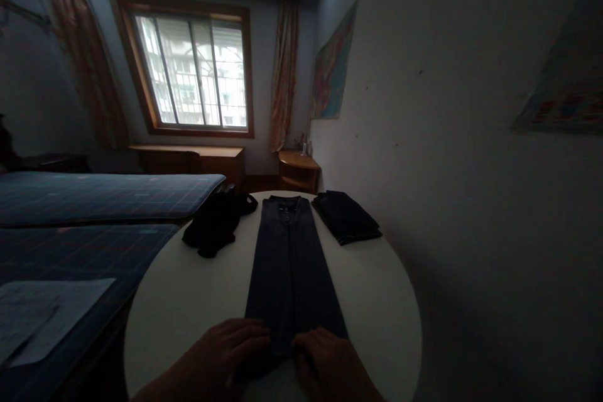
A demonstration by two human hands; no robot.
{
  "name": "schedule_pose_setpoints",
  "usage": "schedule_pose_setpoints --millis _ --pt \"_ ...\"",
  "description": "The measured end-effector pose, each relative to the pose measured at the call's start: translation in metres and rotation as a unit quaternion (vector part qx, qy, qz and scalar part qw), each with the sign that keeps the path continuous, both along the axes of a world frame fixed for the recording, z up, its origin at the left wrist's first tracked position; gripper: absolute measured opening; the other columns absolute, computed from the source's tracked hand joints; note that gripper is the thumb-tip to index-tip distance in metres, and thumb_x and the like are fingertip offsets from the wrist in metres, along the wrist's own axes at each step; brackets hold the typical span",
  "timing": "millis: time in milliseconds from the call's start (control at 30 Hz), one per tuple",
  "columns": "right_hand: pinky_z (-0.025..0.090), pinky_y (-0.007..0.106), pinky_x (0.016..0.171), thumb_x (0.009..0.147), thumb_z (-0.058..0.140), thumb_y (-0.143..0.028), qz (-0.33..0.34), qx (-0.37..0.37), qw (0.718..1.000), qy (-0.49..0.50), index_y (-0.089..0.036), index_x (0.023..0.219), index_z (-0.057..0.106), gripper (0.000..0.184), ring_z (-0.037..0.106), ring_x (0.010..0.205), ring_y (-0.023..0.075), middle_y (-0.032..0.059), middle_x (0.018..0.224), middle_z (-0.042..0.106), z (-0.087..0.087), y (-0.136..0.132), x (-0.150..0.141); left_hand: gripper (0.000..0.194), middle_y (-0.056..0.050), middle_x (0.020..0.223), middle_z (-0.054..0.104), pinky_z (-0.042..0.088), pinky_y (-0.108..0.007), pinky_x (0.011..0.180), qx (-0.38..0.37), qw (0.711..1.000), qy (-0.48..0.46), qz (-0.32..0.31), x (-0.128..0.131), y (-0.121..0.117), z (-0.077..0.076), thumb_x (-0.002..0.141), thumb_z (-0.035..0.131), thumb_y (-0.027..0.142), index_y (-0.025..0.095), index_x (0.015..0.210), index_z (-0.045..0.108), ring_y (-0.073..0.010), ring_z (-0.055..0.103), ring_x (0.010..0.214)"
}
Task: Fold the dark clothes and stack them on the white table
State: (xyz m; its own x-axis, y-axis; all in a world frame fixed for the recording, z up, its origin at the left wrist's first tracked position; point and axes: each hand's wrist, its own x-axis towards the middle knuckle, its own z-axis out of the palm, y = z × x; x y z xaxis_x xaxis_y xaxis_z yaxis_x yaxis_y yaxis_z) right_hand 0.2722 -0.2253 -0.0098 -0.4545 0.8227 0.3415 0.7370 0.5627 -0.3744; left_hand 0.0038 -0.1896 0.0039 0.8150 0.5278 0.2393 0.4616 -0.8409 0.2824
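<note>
L hand (235, 345) at the near L corner of a dark navy button-neck shirt (287, 270), fingers stretched inward over the cloth. R hand (327, 355) at the near R corner, fingers bent over the edge, tips close to the shirt's midline. Both touch the cloth; too dark & thumbs too unclear to tell if either is gripping or just pressing. Shirt lies mid-tbl, folded to a long narrow strip, collar end at the far side, near end btwn/under the hands.

All on a round white table (391, 301). Far L: bunched black garment (214, 223), just beside the shirt. Far R: folded dark garment (348, 217), near the collar, toward the wall.

L of tbl: two plaid-covered mattresses (117, 195), one behind the other; white paper sheet (56, 308) on the nearer one.

Back: wood desk (188, 151) under a wood-framed window (198, 69), w/ patterned curtains (285, 69) either side. Corner shelf (299, 160) R of desk w/ small items on top. R wall: colored poster (333, 66) nr the corner, 2nd poster (570, 88) at R edge, blurry.
</note>
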Motion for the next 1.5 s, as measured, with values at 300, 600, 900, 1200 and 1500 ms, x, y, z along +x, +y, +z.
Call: schedule_pose_setpoints --millis 300,600,900,1200,1500 --pt "0.044 0.045 0.105 0.072 0.060 -0.014 0.026 -0.058 0.995 -0.078 -0.021 0.144 0.046 0.074 0.053 0.125 0.0295 0.0116 0.141 0.055 0.002 -0.001 0.027 0.044 -0.003 0.126 0.068 0.052 -0.038 0.098 -0.096 0.991 -0.050 0.078 0.002 0.010 -0.008 0.086 0.052 0.010 0.031 0.124 0.062 -0.0220 0.065 0.114" --pt "0.036 0.050 0.113 0.073 0.048 -0.004 0.075 -0.114 0.988 -0.074 -0.027 0.132 0.061 0.065 0.043 0.137 0.0249 0.0085 0.144 0.052 0.012 0.004 0.096 0.062 0.002 0.146 0.053 0.039 -0.047 0.112 -0.144 0.989 -0.031 0.003 0.002 0.008 0.004 0.080 0.053 0.004 0.039 0.131 0.058 -0.0231 0.047 0.135" --pt "0.032 0.049 0.114 0.088 0.058 -0.028 0.159 -0.136 0.978 -0.028 -0.028 0.113 0.072 0.028 0.052 0.130 0.0247 0.0085 0.132 0.063 0.028 -0.001 0.089 0.057 0.005 0.139 0.058 0.041 -0.040 0.111 -0.212 0.976 0.003 -0.044 0.001 -0.010 0.050 0.090 0.055 0.014 0.043 0.138 0.051 -0.0229 0.055 0.128" --pt "0.051 0.037 0.090 0.094 0.055 -0.044 0.076 -0.246 0.960 0.112 -0.031 0.107 0.073 0.025 0.065 0.097 0.0207 0.0039 0.103 0.072 0.068 -0.018 0.085 0.034 0.003 0.123 0.070 0.052 -0.033 0.095 -0.277 0.957 -0.087 0.028 -0.013 -0.022 0.066 0.095 0.053 0.029 0.042 0.125 0.063 -0.0205 0.065 0.111" --pt "0.049 0.043 0.090 0.085 0.059 -0.060 0.006 -0.238 0.898 0.369 -0.017 0.097 0.069 0.047 0.063 0.096 0.0256 0.0072 0.098 0.071 0.070 0.086 0.064 0.045 -0.010 0.120 0.071 0.045 -0.048 0.103 -0.487 0.777 -0.395 0.048 0.022 0.069 0.076 0.087 0.061 0.048 0.019 0.120 0.069 -0.0311 0.064 0.114"
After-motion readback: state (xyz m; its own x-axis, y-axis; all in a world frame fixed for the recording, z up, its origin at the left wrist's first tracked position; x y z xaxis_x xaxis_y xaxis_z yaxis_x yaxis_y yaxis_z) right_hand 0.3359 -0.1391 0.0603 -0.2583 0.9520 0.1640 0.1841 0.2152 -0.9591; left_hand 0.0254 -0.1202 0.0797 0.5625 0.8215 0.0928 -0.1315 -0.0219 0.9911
